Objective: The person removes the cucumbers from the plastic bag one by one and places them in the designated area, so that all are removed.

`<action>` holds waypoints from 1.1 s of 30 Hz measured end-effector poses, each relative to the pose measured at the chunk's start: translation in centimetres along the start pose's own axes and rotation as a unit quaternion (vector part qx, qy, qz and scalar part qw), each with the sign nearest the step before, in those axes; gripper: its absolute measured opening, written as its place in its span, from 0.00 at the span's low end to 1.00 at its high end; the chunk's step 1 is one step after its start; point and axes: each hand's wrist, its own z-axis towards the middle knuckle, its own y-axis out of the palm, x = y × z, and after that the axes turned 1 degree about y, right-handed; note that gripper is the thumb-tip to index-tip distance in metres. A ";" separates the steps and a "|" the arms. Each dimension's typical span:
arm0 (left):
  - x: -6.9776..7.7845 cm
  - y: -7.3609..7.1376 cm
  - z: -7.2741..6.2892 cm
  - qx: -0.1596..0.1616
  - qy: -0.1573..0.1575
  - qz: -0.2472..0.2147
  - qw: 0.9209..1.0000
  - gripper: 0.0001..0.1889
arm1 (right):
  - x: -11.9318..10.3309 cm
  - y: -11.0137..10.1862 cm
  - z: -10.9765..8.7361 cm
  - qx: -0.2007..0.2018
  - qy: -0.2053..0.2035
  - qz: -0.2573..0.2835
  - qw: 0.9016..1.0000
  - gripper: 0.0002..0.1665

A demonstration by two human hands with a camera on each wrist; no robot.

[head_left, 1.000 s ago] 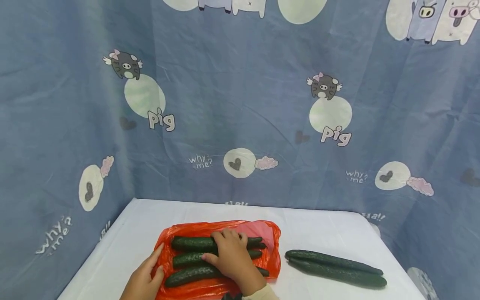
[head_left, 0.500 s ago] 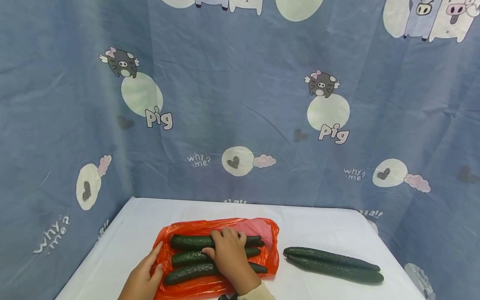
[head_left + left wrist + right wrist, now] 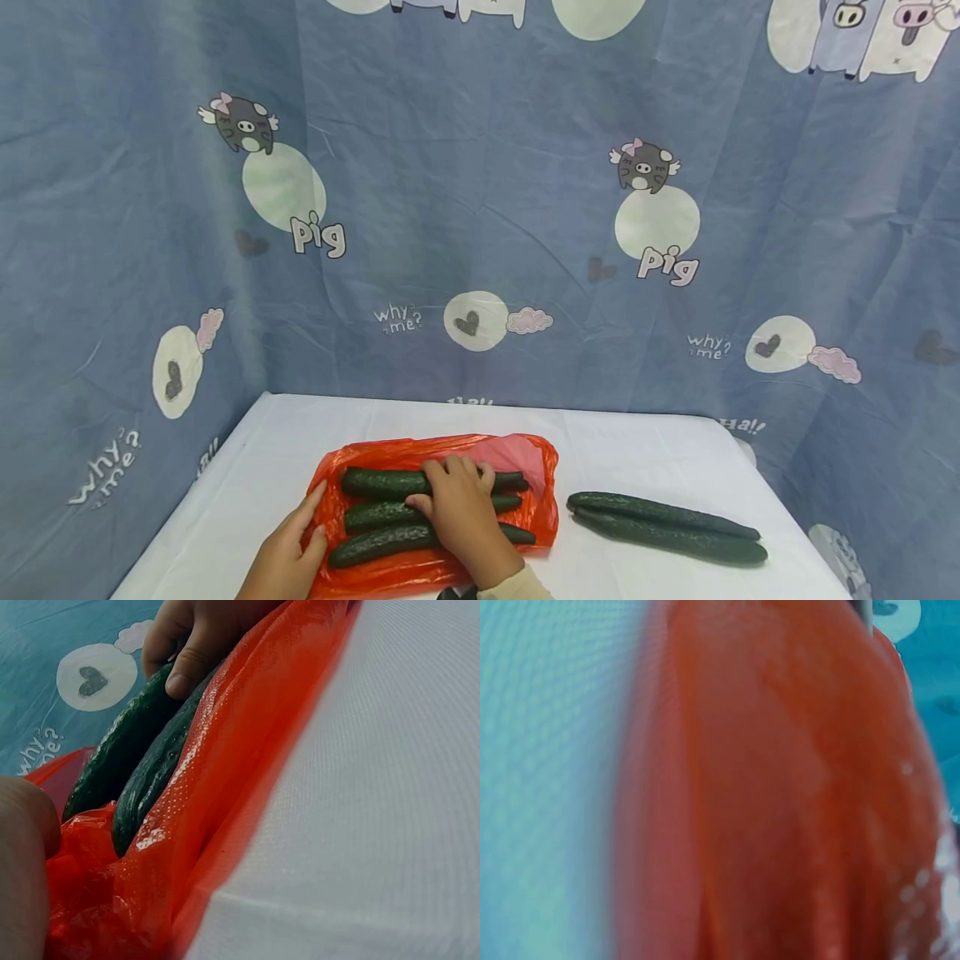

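Observation:
Several dark green cucumbers lie side by side in a red plastic bag (image 3: 420, 575) on the white table. My right hand (image 3: 461, 508) reaches over them. Its fingers curl over the far cucumber (image 3: 382, 482), and its thumb lies at the middle cucumber (image 3: 371, 515). The near cucumber (image 3: 375, 546) passes partly under the wrist. At the bag's left side my left hand (image 3: 288, 554) rests against the plastic, index finger extended and thumb apart. The left wrist view shows the right thumb (image 3: 187, 671) on a cucumber (image 3: 124, 739). The right wrist view holds mostly blurred red plastic (image 3: 780, 780).
Two more cucumbers (image 3: 667, 529) lie together on the white tabletop (image 3: 600, 450), right of the bag. A blue cloth (image 3: 480, 208) printed with cartoon pigs hangs behind the table and along its sides.
The view has shifted slightly. Both hands keep nearly the same places on the bag and cucumbers; the right thumb has shifted a little.

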 end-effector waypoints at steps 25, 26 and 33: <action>0.4 -0.3 -0.4 0.004 0.009 -0.004 1.000 0.36 | -0.1 -2.1 -0.6 0.016 -0.034 -0.021 0.999 0.28; 0.4 -0.3 -0.4 0.004 0.010 -0.003 1.000 0.36 | -0.1 -2.3 -0.6 0.016 -0.035 -0.023 0.999 0.27; 0.3 -0.3 -0.4 -0.001 0.008 -0.003 1.000 0.36 | -0.1 -3.4 -1.0 0.027 -0.035 -0.013 0.999 0.27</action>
